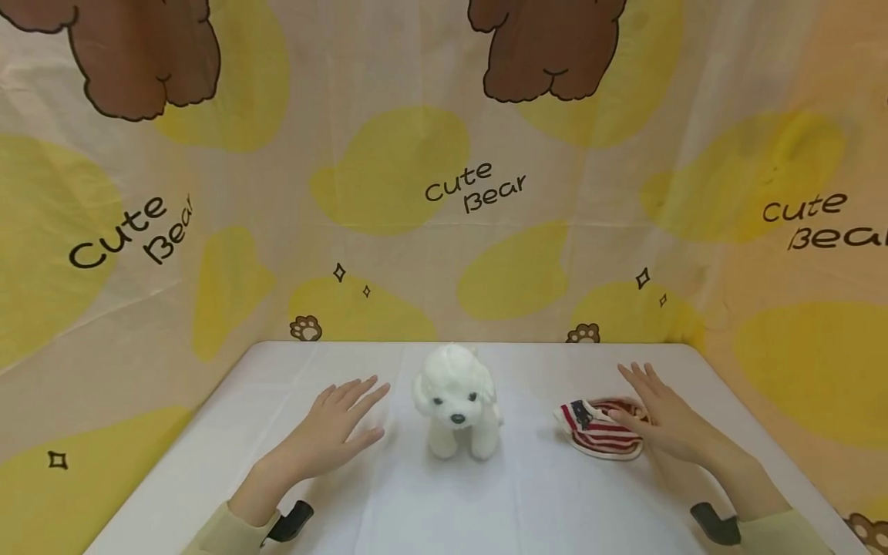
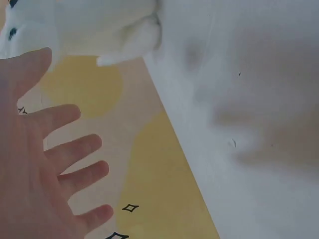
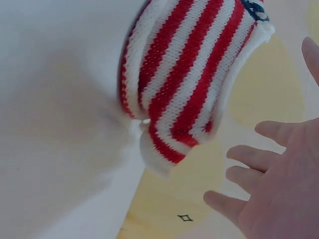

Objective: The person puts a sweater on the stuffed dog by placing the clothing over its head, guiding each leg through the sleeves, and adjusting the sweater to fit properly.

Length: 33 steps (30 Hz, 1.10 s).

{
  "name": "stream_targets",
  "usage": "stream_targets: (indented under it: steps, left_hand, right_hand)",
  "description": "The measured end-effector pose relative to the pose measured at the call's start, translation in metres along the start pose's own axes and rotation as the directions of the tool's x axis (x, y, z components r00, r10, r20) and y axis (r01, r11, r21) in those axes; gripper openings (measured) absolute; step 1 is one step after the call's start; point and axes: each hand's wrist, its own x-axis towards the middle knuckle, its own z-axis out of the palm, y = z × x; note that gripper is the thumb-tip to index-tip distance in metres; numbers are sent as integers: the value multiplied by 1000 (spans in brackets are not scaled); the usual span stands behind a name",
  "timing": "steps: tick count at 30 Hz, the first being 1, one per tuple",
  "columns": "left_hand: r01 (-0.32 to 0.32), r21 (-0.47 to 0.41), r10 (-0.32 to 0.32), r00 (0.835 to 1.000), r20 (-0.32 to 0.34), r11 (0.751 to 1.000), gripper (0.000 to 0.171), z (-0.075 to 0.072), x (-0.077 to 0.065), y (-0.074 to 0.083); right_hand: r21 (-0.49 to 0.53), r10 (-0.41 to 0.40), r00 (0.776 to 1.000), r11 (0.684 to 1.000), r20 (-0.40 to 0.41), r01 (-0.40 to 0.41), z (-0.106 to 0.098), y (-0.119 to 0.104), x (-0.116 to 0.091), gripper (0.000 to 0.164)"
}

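A white plush dog [image 1: 458,401] stands upright on the white table, facing the head camera. To its left my left hand [image 1: 340,428] hovers with fingers spread, apart from the dog and holding nothing. Its spread fingers also show in the left wrist view, below the plush dog [image 2: 99,30]. At the right lies a small knitted sweater [image 1: 603,432] with red and white stripes and a dark blue patch. Over the sweater's right end is my right hand [image 1: 669,420], fingers extended and holding nothing. In the right wrist view a gap shows between those fingers and the sweater [image 3: 184,69].
The white table [image 1: 444,509] ends at a back edge against a cloth backdrop [image 1: 388,169] with yellow patches, brown bears and lettering. The cloth also rises along both sides. A black band [image 1: 291,522] sits at my left wrist, another black band [image 1: 714,524] at my right.
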Motion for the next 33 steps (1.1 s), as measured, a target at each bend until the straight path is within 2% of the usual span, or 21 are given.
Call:
stream_targets:
  steps: [3, 6, 11, 13, 15, 18, 20, 25, 30, 33]
  left_hand:
    - [-98, -15, 97, 994, -52, 995, 58, 5, -2, 9]
    - [-202, -34, 198, 976, -92, 979, 52, 11, 1, 18]
    - [-333, -88, 325, 941, -92, 939, 44, 24, 8, 37]
    - [-408, -106, 397, 911, -112, 907, 41, 30, 12, 47]
    - [-488, -106, 473, 870, -141, 866, 40, 36, 16, 57]
    - [-571, -107, 548, 816, -187, 814, 39, 46, 25, 73]
    - [-596, -104, 570, 797, -202, 796, 39, 53, 31, 83]
    - [-617, -101, 589, 780, -212, 781, 38, 63, 48, 112]
    - [-619, -92, 595, 779, -199, 780, 38, 71, 65, 139]
    - [-604, -79, 581, 790, -198, 793, 39, 74, 76, 153]
  right_hand:
    - [17, 6, 1000, 1000, 0, -6, 0, 7, -2, 82]
    - [18, 1, 1000, 1000, -19, 0, 1, 15, -6, 84]
    - [-10, -14, 997, 1000, -75, 14, 3, 23, -12, 82]
    - [-14, -18, 995, 1000, -94, 17, 4, 25, -15, 81]
    - [-10, -33, 993, 999, -112, 32, 4, 27, -17, 79]
    - [-3, -51, 989, 999, -136, 51, 5, 32, -19, 76]
    - [-3, -72, 985, 997, -156, 72, 6, 34, -19, 73]
    - [-29, -118, 975, 993, -189, 114, 7, 39, -21, 64]
    - [-17, -106, 977, 994, -184, 105, 7, 45, -22, 59]
    - [-6, -107, 977, 994, -184, 107, 7, 46, -21, 55]
